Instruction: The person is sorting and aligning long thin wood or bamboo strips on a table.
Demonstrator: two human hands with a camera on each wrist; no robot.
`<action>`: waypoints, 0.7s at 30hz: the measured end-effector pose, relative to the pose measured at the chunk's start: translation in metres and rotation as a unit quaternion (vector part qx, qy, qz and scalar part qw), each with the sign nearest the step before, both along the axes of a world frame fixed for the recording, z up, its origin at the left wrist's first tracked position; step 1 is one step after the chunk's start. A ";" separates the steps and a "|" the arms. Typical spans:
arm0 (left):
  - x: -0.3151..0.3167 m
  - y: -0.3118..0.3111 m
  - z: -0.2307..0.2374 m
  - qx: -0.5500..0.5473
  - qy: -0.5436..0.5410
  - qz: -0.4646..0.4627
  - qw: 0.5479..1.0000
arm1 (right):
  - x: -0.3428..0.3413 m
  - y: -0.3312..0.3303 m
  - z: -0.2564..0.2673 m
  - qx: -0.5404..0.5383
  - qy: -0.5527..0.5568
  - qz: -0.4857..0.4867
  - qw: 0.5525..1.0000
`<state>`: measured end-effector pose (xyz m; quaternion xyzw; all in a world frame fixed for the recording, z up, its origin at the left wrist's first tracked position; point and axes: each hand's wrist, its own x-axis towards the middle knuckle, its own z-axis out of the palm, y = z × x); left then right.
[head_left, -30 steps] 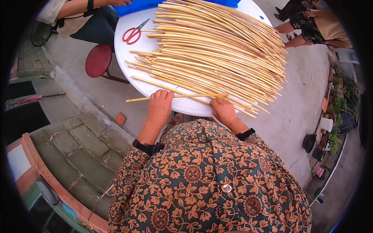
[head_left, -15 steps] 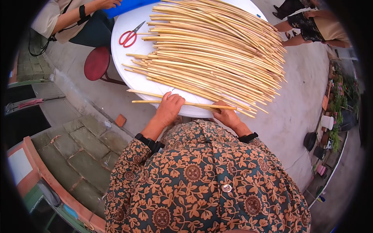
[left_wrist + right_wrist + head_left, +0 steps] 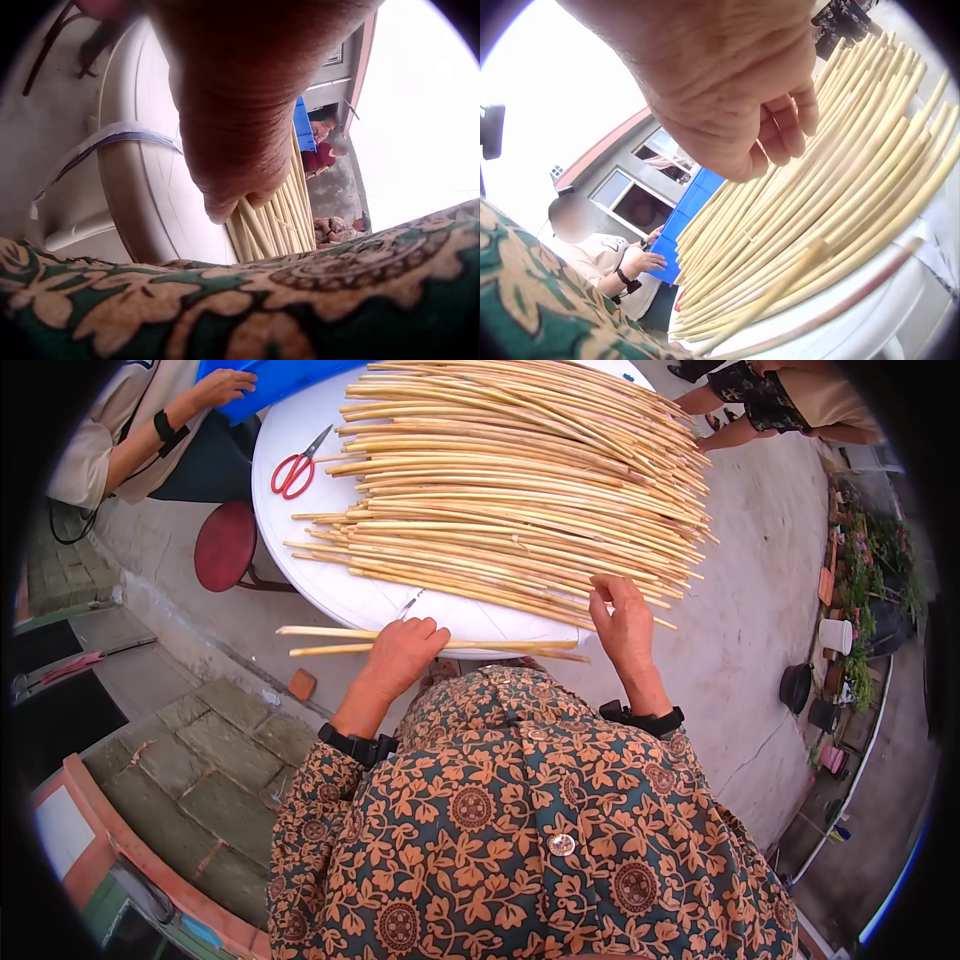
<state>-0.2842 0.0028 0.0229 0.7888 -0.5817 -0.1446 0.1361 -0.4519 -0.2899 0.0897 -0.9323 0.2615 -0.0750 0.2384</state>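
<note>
Near the edge of the white table (image 3: 300, 568), my left hand (image 3: 402, 653) grips two thin pale sticks (image 3: 325, 650) that stick out on both sides of it. My right hand (image 3: 625, 622) holds nothing; its fingers are loosely bent over the near right part of the wide layer of sticks (image 3: 520, 500). From the right wrist view, the fingers of that hand (image 3: 727, 97) hang above the layer, and two stick ends cross below. In the left wrist view the back of my left hand (image 3: 240, 112) hides most of its grip.
Red-handled scissors (image 3: 293, 475) lie on the table's left part. A blue container (image 3: 270, 385) is at the far left, with another person's hand (image 3: 222, 387) at it. A red stool (image 3: 225, 545) stands left of the table. Someone else stands at the far right.
My right hand has let go of the held sticks and moved up and right over the layer. My left hand, with the two sticks, has shifted left and slightly down.
</note>
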 end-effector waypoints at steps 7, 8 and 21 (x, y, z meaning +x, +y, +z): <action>-0.009 -0.029 -0.005 -0.033 0.004 -0.003 0.999 | 0.022 0.037 -0.066 -0.060 0.040 0.213 0.974; -0.009 -0.027 -0.009 -0.031 0.000 -0.001 1.000 | 0.020 0.037 -0.077 -0.074 0.048 0.222 0.971; -0.010 -0.022 -0.014 -0.100 -0.019 0.055 0.993 | 0.018 0.047 -0.064 0.007 0.091 0.227 0.970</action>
